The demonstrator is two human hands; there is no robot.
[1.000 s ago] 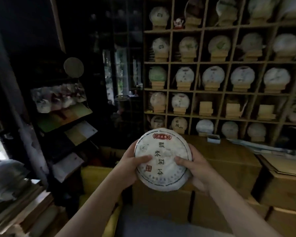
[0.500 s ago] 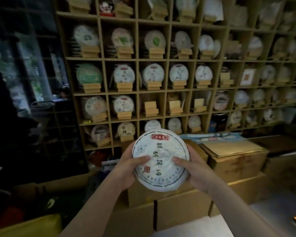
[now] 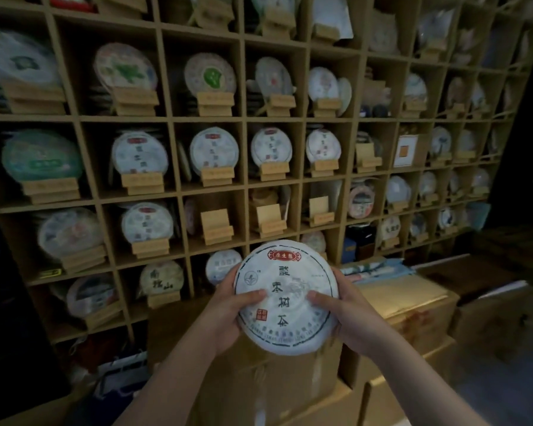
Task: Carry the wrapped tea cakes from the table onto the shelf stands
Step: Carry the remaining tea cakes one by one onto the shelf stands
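Note:
I hold a round white-wrapped tea cake (image 3: pixel 285 295) with a red label and black characters, face toward me, at chest height. My left hand (image 3: pixel 228 312) grips its left edge, thumb across the front. On the right edge sits my right hand (image 3: pixel 348 315), thumb also on the front. Behind the cake rises a wooden grid shelf (image 3: pixel 243 121). Three cubbies just above the cake hold bare wooden stands: one at left (image 3: pixel 216 226), one in the middle (image 3: pixel 270 218), one at right (image 3: pixel 320 210).
Most other cubbies hold wrapped cakes on stands. Stacked cardboard boxes (image 3: pixel 406 305) stand between me and the shelf's foot, with folded papers (image 3: pixel 376 267) on top. A white bag (image 3: pixel 120 373) lies low left.
The view has swung right and closer to the shelf, which now fills the frame. The cake stays held in both hands the same way.

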